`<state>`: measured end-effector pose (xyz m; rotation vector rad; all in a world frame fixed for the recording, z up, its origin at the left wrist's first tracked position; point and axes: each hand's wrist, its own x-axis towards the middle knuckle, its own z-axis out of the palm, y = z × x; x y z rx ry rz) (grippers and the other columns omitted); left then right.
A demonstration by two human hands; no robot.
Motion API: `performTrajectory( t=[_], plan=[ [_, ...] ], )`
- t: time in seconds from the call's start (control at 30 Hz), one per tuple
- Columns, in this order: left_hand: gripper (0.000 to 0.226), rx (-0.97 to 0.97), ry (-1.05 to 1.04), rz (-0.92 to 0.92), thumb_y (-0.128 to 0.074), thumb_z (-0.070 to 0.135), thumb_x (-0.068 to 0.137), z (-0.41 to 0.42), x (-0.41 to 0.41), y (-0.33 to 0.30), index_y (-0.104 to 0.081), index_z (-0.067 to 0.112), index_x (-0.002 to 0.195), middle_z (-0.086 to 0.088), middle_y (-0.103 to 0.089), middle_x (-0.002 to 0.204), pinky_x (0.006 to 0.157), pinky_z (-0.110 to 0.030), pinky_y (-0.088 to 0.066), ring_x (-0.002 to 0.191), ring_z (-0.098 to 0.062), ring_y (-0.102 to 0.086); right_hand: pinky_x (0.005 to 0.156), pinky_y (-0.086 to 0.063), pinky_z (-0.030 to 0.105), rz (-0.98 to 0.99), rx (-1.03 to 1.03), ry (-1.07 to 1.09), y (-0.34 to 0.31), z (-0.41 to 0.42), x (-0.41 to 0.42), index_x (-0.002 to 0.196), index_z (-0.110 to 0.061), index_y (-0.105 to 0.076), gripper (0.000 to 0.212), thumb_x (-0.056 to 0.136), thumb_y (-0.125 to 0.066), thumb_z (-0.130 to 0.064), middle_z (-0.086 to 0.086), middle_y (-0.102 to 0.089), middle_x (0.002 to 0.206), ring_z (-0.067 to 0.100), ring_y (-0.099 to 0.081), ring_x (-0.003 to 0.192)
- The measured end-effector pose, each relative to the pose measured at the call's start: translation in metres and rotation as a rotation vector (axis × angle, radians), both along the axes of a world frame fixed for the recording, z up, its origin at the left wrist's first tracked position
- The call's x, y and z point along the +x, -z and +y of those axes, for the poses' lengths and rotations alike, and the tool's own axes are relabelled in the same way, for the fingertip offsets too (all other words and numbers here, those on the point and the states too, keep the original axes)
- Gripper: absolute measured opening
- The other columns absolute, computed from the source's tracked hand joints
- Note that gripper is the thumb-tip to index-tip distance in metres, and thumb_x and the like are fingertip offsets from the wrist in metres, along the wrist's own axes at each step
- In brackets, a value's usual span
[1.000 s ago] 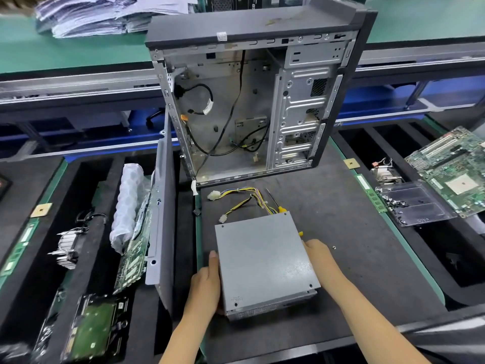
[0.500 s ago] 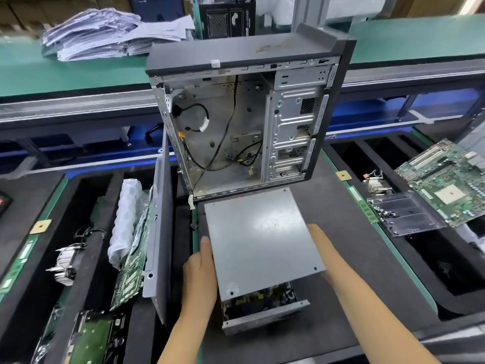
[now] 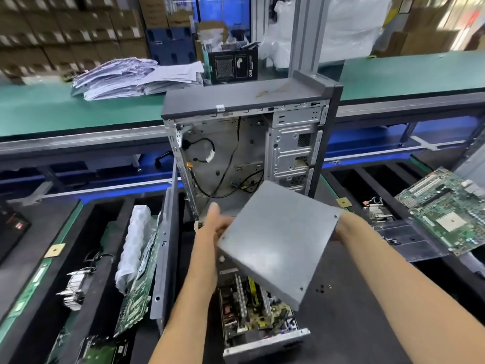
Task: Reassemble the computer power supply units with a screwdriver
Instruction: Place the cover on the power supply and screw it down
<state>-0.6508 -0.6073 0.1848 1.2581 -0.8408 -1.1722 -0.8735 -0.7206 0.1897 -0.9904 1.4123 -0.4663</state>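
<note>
Lid's off the power supply
Both your hands [image 3: 217, 224] [image 3: 341, 227] grip the tilted grey cover [image 3: 278, 240] above its open base [image 3: 257, 321].

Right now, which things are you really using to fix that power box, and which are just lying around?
Using:
- grey metal cover, held up by left hand and right hand
- open power supply base

Lying around:
- empty computer case
- motherboard
- paper stack
- heatsink

Bright, even overhead light, soft shadows; background boxes [image 3: 65, 30] smeared by motion blur, wide-angle bending at edges.
</note>
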Motion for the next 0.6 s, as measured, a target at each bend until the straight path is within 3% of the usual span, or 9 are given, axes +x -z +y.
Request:
performTrajectory(
  t=[0.07, 0.13, 0.2, 0.33, 0.43, 0.5, 0.6],
  plan=[
    [0.046, -0.023, 0.102, -0.087, -0.064, 0.06, 0.08, -0.002, -0.001, -0.005, -0.077, 0.017, 0.089, -0.006, -0.075, 0.095, 0.077, -0.031, -0.051, 0.087, -0.022, -0.07, 0.046, -0.043, 0.017, -0.033, -0.074, -0.05, -0.015, -0.004, 0.004, 0.071, -0.014, -0.05, 0.032, 0.1, -0.04, -0.013, -0.008, -0.056, 0.04, 0.009, -0.056, 0.042],
    [0.027, -0.066, 0.154, -0.103, -0.071, 0.041, 0.085, -0.001, 0.0, -0.006, -0.075, 0.015, 0.088, -0.008, -0.076, 0.092, 0.065, -0.024, -0.052, 0.078, -0.019, -0.07, 0.041, -0.046, 0.012, -0.126, -0.093, -0.085, -0.028, -0.003, 0.009, 0.077, -0.014, -0.054, 0.029, 0.101, -0.04, -0.019, -0.013, -0.061, 0.044, 0.0, -0.059, 0.041],
    [0.016, -0.087, 0.102, -0.026, -0.066, 0.032, 0.089, 0.001, -0.004, -0.008, -0.074, 0.019, 0.085, -0.007, -0.076, 0.091, 0.057, -0.023, -0.052, 0.074, -0.017, -0.07, 0.047, -0.051, 0.02, -0.256, -0.012, -0.019, -0.027, -0.004, 0.007, 0.084, -0.009, -0.063, 0.031, 0.099, -0.046, -0.03, -0.001, -0.069, 0.061, 0.012, -0.066, 0.051],
    [0.02, -0.106, -0.157, 0.282, -0.057, 0.029, 0.096, 0.001, -0.033, -0.003, -0.073, 0.033, 0.084, 0.003, -0.075, 0.095, 0.063, -0.031, -0.058, 0.081, -0.014, -0.072, 0.071, -0.055, 0.038, -0.618, 0.043, 0.207, 0.004, 0.015, -0.007, 0.111, 0.001, -0.058, 0.032, 0.094, -0.046, -0.024, 0.016, -0.068, 0.098, 0.028, -0.069, 0.084],
    [0.016, -0.12, -0.246, 0.486, -0.057, 0.032, 0.096, -0.001, -0.051, -0.006, -0.068, 0.041, 0.102, 0.006, -0.074, 0.104, 0.068, -0.037, -0.058, 0.092, -0.015, -0.072, 0.093, -0.048, 0.045, -0.909, 0.099, 0.253, 0.033, 0.051, 0.005, 0.126, -0.011, -0.052, 0.044, 0.095, -0.046, -0.041, 0.021, -0.056, 0.125, 0.034, -0.054, 0.118],
    [0.019, -0.091, -0.245, 0.561, -0.057, 0.03, 0.095, -0.001, -0.055, -0.006, -0.064, 0.037, 0.112, 0.004, -0.073, 0.108, 0.068, -0.039, -0.058, 0.096, -0.019, -0.071, 0.094, -0.045, 0.041, -0.993, 0.09, 0.296, 0.039, 0.064, 0.022, 0.127, -0.019, -0.055, 0.057, 0.089, -0.041, -0.06, 0.016, -0.058, 0.129, 0.029, -0.056, 0.12],
    [0.031, -0.1, -0.168, 0.529, -0.064, 0.026, 0.088, 0.008, -0.062, -0.001, -0.063, 0.022, 0.119, -0.003, -0.072, 0.115, 0.074, -0.039, -0.058, 0.103, -0.026, -0.069, 0.1, -0.043, 0.049, -0.908, -0.027, 0.397, 0.031, 0.069, 0.039, 0.129, -0.017, -0.057, 0.065, 0.089, -0.036, -0.063, 0.011, -0.063, 0.124, 0.029, -0.058, 0.116]
  ],
)
